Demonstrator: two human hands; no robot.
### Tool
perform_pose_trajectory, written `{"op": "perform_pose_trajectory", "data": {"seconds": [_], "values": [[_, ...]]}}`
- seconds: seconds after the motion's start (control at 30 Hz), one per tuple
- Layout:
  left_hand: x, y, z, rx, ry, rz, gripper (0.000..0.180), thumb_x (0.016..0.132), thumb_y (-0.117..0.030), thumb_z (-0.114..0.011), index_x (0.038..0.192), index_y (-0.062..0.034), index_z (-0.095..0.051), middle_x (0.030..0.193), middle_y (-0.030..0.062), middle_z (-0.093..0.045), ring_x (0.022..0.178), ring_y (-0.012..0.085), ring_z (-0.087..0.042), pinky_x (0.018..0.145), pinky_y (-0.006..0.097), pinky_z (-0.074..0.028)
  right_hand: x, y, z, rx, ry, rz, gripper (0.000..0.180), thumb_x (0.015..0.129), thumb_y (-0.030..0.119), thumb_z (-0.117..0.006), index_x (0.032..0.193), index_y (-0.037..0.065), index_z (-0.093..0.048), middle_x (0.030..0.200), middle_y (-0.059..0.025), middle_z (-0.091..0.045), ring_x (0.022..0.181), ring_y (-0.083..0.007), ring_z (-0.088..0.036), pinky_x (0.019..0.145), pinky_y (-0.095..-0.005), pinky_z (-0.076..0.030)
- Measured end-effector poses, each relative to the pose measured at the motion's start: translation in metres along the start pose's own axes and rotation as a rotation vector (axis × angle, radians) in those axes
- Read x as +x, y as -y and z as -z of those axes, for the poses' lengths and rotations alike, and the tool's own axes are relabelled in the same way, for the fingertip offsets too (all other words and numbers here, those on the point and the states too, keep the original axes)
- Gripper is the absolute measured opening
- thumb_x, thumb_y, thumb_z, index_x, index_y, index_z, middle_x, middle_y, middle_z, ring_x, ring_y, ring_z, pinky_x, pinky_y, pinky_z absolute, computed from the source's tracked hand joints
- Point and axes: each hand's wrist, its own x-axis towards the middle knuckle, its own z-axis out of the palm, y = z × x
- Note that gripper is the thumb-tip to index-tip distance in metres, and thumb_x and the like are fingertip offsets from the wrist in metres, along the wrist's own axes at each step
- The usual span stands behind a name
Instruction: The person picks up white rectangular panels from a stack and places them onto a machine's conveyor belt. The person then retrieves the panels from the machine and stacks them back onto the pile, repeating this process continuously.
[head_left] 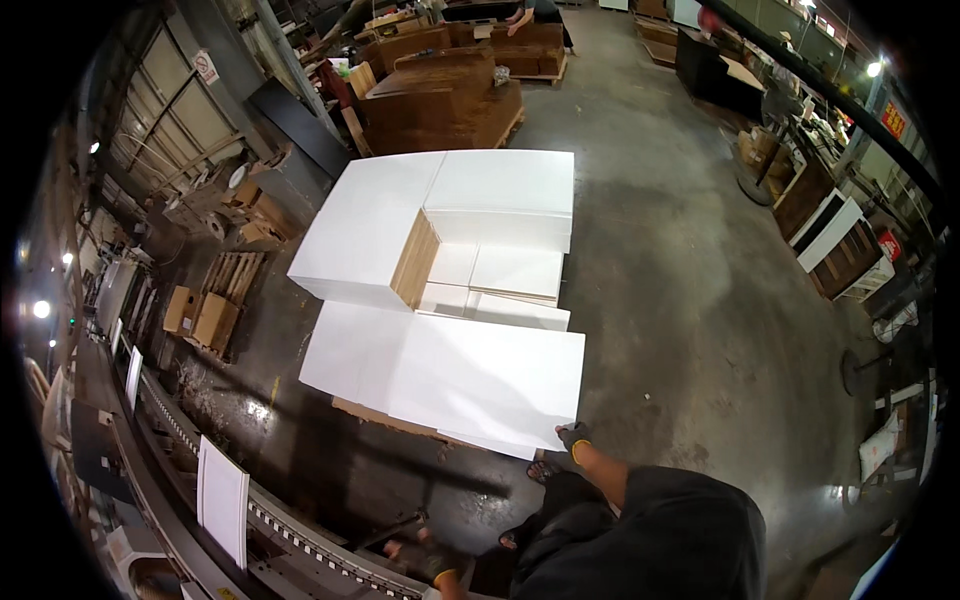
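My right hand (574, 439), in a dark fingerless glove with a yellow cuff, is closed on the near right corner of a white panel (485, 375). That panel lies flat on top of the near stack of white boards. At the bottom, my left hand (424, 562) is held out beside the conveyor machine, its fingers apart and nothing seen in them. It wears a similar glove and is somewhat blurred. A narrow white panel (222, 503) stands tilted on the conveyor (285, 535), left of my left hand.
Taller white stacks (365, 215) rise behind the near one, around a lower stack (515, 270). Brown boards (440, 95) are piled at the back, with another person's hand (519, 22) beyond. Cartons (213, 320) sit on a pallet at left. A workbench (805, 180) runs along the right.
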Motion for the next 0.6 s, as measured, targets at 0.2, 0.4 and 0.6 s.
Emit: {"op": "perform_pose_trajectory", "data": {"seconds": [0.2, 0.4, 0.6], "values": [[-0.062, -0.168, -0.089, -1.199, 1.201, 0.734, 0.077, 0.094, -0.064, -0.054, 0.142, -0.0045, -0.045, 0.133, 0.0181, -0.058, 0.116, 0.0332, -0.058, 0.100, 0.041, -0.045, -0.067, 0.023, 0.019, 0.244, 0.338, -0.095, 0.039, 0.079, 0.025, -0.080, 0.104, -0.001, -0.067, 0.097, -0.0165, -0.072, 0.084, -0.0310, -0.070, 0.072, -0.0441, -0.057], [-0.064, -0.226, -0.037, -1.729, 1.206, 0.781, 0.044, 0.098, -0.042, -0.055, 0.129, -0.0105, -0.055, 0.113, 0.0108, -0.067, 0.101, 0.0341, -0.064, 0.085, 0.050, -0.053, -0.174, 0.088, 0.084, -0.136, 0.825, 0.015, 0.035, 0.084, 0.034, -0.074, 0.098, 0.003, -0.069, 0.090, -0.0102, -0.070, 0.071, -0.0190, -0.069, 0.062, -0.0316, -0.055], [-0.021, -0.192, 0.007, -1.768, 1.141, 0.766, 0.042, 0.096, -0.029, -0.060, 0.130, -0.0053, -0.054, 0.117, 0.0110, -0.064, 0.100, 0.0313, -0.065, 0.080, 0.046, -0.056, -0.184, 0.180, 0.153, -0.805, 0.489, 1.747, 0.096, 0.069, 0.049, -0.079, 0.148, 0.008, -0.044, 0.149, -0.0158, -0.046, 0.142, -0.0354, -0.036, 0.115, -0.0519, -0.030]]}}
